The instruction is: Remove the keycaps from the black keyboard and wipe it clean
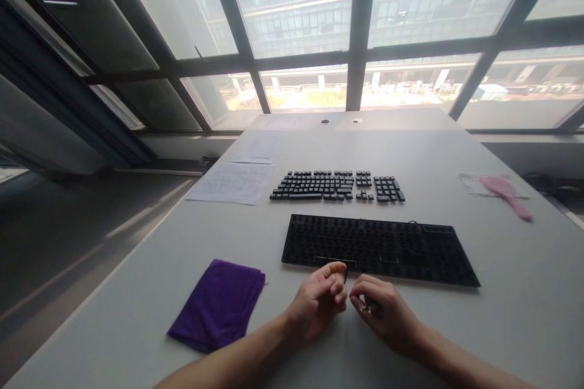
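Note:
A black keyboard base (401, 249) with its keycaps removed lies on the white table (502, 292) in front of me. Behind it, the loose black keycaps (337, 186) are laid out in keyboard order. My left hand (319, 301) and my right hand (387, 313) meet just before the base's front edge. The left fingers pinch a small dark piece, too small to identify. The right fingers curl around a small shiny item, partly hidden.
A folded purple cloth (219, 310) lies left of my hands. Paper sheets (232, 183) rest at the back left. A pink brush (506, 194) sits on a clear bag at the right. Large windows rise behind the table; the floor drops off at the left edge.

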### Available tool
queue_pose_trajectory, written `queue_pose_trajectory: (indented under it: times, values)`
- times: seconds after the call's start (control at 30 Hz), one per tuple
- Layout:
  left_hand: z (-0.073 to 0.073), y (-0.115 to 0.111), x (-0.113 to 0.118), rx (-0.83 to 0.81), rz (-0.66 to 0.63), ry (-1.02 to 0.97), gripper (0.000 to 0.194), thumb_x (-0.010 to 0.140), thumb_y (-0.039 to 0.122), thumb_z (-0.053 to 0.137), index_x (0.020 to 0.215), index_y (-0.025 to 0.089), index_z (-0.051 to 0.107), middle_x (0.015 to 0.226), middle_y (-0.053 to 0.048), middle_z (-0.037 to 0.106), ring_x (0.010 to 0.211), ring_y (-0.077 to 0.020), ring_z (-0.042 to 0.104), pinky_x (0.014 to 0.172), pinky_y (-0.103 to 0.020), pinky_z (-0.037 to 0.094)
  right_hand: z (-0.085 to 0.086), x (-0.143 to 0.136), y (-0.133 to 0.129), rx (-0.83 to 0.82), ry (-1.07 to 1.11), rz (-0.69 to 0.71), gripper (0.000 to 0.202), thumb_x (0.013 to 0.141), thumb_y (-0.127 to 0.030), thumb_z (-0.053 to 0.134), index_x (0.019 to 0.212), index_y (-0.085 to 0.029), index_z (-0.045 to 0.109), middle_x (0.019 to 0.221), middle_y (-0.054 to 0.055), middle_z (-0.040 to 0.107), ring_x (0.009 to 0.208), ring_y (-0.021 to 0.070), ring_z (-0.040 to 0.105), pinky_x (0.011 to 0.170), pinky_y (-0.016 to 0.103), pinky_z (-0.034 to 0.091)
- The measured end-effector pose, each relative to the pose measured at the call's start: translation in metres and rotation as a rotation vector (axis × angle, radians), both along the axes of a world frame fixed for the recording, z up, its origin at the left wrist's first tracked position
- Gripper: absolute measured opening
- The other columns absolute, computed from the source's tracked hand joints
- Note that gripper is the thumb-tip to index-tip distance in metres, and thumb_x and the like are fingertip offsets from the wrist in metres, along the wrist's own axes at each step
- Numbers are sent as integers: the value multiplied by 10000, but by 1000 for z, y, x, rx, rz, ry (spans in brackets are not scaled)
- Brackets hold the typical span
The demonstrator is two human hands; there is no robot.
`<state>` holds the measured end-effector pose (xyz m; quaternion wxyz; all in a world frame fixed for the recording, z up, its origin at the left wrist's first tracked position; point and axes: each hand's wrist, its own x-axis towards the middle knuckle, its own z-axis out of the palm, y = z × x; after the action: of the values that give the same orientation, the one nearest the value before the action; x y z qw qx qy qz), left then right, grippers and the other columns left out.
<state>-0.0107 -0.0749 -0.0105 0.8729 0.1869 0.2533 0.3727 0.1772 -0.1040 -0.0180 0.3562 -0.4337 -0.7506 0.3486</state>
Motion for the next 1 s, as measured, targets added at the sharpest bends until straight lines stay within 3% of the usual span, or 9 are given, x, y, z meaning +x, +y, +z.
queue_pose_trajectory:
  times: [0.1,0.23,0.4,0.53,0.63,0.73,0.8,0.9,1.0]
  values:
    - [1,-3,1,41,-16,-9,57,811,141,633,841,142,584,656,19,419,586,-105,417,584,-256,244,2,1,0,-5,-9,1,129,922,-199,543,807,-210,601,794,33,622,724,170,579,679,289,429]
    - [4,-4,-1,96,1,-98,268,735,150,576,559,168,376,544,21,314,517,-114,353,551,-285,206,2,2,2,-7,-25,-20,132,904,-179,549,782,-204,594,770,29,613,710,166,561,669,286,425]
    - [12,0,-6,44,-29,-114,330,777,256,564,564,182,323,552,29,260,525,-117,330,563,-292,237,7,-4,0,-10,3,-37,86,867,-175,587,795,-204,625,760,20,629,699,162,565,660,282,431]
    - [13,1,-7,25,-106,-104,274,852,393,567,730,180,445,607,36,302,565,-120,354,583,-272,259,31,6,1,-83,104,-180,114,911,-273,562,912,-212,659,770,18,655,661,153,568,610,263,446]
    - [9,1,-6,70,-131,-83,221,859,368,592,810,174,497,627,31,348,573,-112,351,568,-262,235,51,53,27,-32,126,-440,189,902,-356,570,983,-205,650,754,17,646,661,163,580,635,275,475]
    - [5,1,-3,88,-125,-74,187,850,327,615,824,167,524,643,19,392,591,-111,364,570,-258,234,55,139,72,21,-41,-792,292,849,-358,594,1074,-179,640,830,47,677,739,193,628,693,291,501]
    - [6,2,-2,83,-123,-74,172,840,310,627,824,164,537,646,16,407,593,-110,370,574,-256,240,49,202,100,-52,-258,-1038,387,816,-331,583,1148,-135,622,906,88,693,768,206,643,698,287,508]
    - [8,2,-1,67,-118,-65,155,835,292,633,826,161,551,654,14,424,596,-107,380,582,-254,252,35,279,125,-118,-384,-1165,433,784,-204,511,1161,-37,642,934,185,701,815,271,652,736,354,503]
    - [9,2,0,56,-109,-48,150,828,279,647,822,161,554,658,13,431,597,-107,386,575,-252,241,24,323,130,-144,-508,-1190,405,731,-140,524,1062,-2,712,884,234,700,909,342,643,794,398,482]
